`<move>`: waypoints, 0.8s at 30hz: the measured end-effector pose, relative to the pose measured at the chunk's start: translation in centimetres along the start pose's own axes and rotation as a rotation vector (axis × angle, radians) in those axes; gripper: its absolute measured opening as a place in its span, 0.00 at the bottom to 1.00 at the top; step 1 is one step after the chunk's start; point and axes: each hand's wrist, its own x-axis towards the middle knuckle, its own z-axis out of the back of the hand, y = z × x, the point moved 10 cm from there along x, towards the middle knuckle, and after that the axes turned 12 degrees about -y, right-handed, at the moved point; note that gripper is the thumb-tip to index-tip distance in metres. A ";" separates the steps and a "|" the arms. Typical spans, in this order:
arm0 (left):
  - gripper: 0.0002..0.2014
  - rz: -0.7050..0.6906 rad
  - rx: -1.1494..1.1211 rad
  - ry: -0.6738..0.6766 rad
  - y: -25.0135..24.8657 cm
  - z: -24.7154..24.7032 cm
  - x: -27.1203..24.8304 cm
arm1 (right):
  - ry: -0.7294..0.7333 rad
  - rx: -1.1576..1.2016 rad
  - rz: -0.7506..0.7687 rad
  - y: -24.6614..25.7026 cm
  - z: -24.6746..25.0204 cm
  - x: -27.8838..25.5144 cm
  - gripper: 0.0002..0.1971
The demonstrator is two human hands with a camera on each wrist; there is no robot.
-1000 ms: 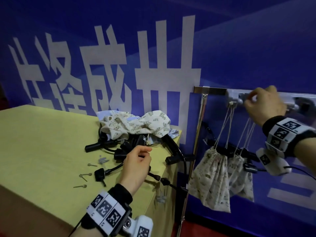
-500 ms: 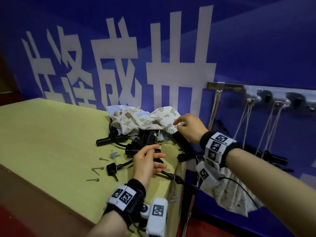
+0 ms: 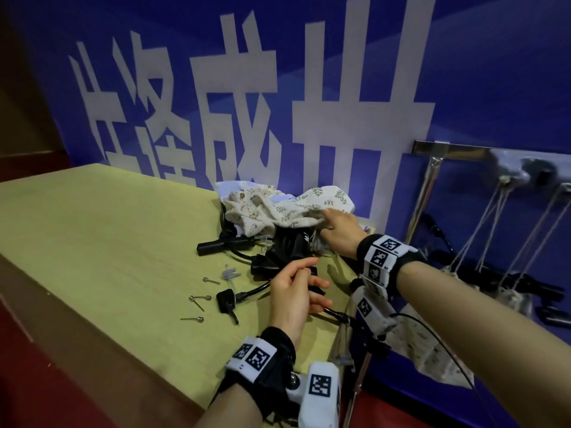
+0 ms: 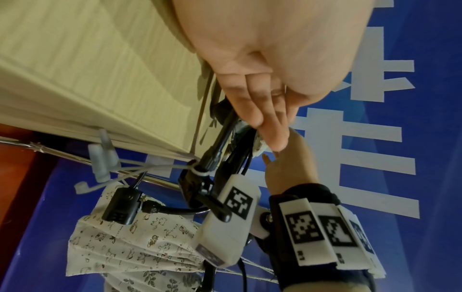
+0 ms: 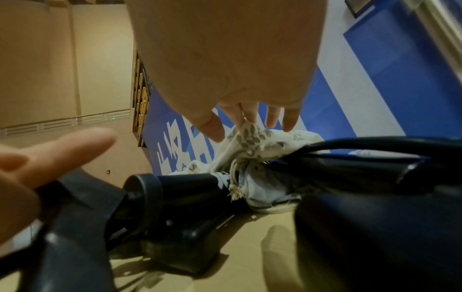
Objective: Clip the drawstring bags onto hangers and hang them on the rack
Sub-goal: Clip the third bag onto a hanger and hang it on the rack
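A heap of cream printed drawstring bags (image 3: 287,208) lies on the yellow table (image 3: 108,236), on top of tangled black clip hangers (image 3: 278,251). My right hand (image 3: 328,218) reaches onto the heap with its fingers spread. In the right wrist view its fingertips (image 5: 250,120) touch a leaf-print bag (image 5: 255,138). My left hand (image 3: 306,282) grips a black hanger (image 3: 313,288) near the table's right edge. On the metal rack (image 3: 448,149) at the right, several bags (image 3: 432,350) hang by cords from hangers.
A few small metal pins (image 3: 197,299), a white plastic clip (image 3: 230,273) and a loose black clip (image 3: 227,299) lie left of my left hand. The rack's upright pole (image 3: 423,193) stands against the table's right edge. A blue banner wall rises behind.
My right hand has left the rack bar and come down and left onto the bag heap. My left hand has stayed on the hanger.
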 end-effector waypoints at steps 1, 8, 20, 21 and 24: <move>0.15 0.006 -0.010 0.005 0.1 -0.1 0.0 | -0.047 0.047 0.012 0.3 0.7 0.2 0.24; 0.13 0.035 -0.084 0.029 -0.3 -0.3 -0.2 | -0.392 0.440 0.111 3.0 9.3 -1.2 0.30; 0.32 0.062 -0.374 0.141 -1.6 -1.7 -1.4 | -0.621 0.882 -0.042 0.8 15.7 -10.5 0.17; 0.32 0.067 -0.383 0.137 -1.5 -1.7 -1.5 | -0.670 0.888 -0.062 0.2 16.4 -11.4 0.15; 0.26 0.080 -0.378 0.151 -1.6 -2.0 -1.9 | -0.765 0.868 -0.111 -1.6 18.1 -13.6 0.12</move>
